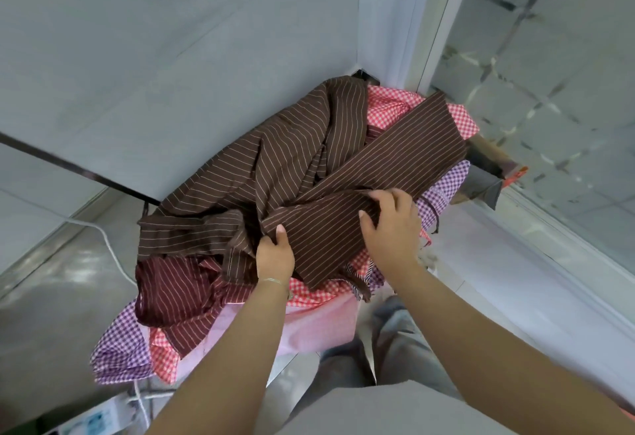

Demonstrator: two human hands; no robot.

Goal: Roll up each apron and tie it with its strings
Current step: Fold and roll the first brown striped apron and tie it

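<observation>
Grey tiled walls meet behind a heap of aprons. At its left lies a maroon striped apron (pixel 171 297). The left hand (pixel 275 252) pinches the brown striped apron (pixel 275 166), whose folded band runs up-right away from both hands. The right hand (pixel 391 225), nearer that band, grips its edge. No writing is readable.

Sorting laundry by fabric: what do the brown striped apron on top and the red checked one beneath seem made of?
Brown pinstriped apron: looks like thin woven cotton or a cotton blend, matte, creasing in soft folds where both hands grip it. Red-and-white checked apron: similar light woven gingham, matte. The exact fibre cannot be told.
</observation>
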